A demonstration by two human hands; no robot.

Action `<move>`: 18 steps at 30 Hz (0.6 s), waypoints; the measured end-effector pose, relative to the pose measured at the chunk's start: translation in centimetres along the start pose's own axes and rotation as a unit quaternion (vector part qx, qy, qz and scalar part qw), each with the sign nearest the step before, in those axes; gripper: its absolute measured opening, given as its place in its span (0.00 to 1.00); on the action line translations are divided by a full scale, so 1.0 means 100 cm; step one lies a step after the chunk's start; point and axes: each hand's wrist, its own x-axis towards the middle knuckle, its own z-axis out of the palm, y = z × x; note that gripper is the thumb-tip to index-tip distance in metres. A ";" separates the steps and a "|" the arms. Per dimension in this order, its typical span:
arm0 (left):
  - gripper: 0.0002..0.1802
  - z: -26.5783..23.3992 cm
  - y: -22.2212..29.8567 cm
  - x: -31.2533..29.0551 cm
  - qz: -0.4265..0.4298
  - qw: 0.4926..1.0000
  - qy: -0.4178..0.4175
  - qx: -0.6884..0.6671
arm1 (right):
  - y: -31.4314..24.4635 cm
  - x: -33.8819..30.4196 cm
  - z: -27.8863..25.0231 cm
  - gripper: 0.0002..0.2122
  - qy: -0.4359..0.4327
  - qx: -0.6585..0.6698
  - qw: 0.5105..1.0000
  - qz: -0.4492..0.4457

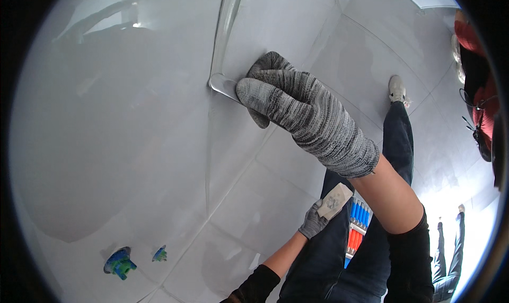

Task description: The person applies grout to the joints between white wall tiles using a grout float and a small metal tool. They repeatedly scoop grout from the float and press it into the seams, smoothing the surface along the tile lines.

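Pale grey, glossy wall panels (pixel 122 144) fill the left side, meeting light grey floor tiles (pixel 233 207) along a slanting joint. Down the upper wall runs a shiny, translucent strip (pixel 228 27) of smooth material.

From the lower right, the right forearm, bare between its black sleeve (pixel 411 255) and a striped grey knit glove, slopes up and to the left. The gloved right hand (pixel 307 106) is bent around a slim, flat, shiny tool with a rounded tip (pixel 225 85), its fingers close together and pointing up-left. One digit shows beneath the tool; which one, I cannot tell. The rounded tip sits against the wall at the strip's lower end.

Lower down, the left forearm rises to the right from its own sleeve. The left hand (pixel 314 221), in a grey glove, grips one end of a beige rectangular pad (pixel 335 201) with dark smudges, beside the dark trousers (pixel 313 271). Blue and orange-red tubes (pixel 358 218) show between the legs. Low on the wall are two blue-and-green fittings (pixel 121 263).
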 end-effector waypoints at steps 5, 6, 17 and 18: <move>0.26 -0.004 0.000 0.002 0.012 1.000 -0.028 0.006 | 0.012 0.001 -0.003 0.18 -0.022 0.033 0.999 0.038; 0.26 -0.005 0.000 0.003 0.012 1.000 -0.026 0.006 | 0.014 0.001 -0.002 0.19 -0.034 0.008 0.998 0.054; 0.26 0.016 -0.003 -0.010 0.034 0.997 0.057 0.046 | 0.082 -0.007 0.016 0.17 -0.074 -0.141 0.986 -0.047; 0.26 0.014 -0.004 -0.009 0.037 0.998 0.031 0.047 | 0.093 -0.009 0.025 0.17 -0.090 -0.192 0.975 -0.070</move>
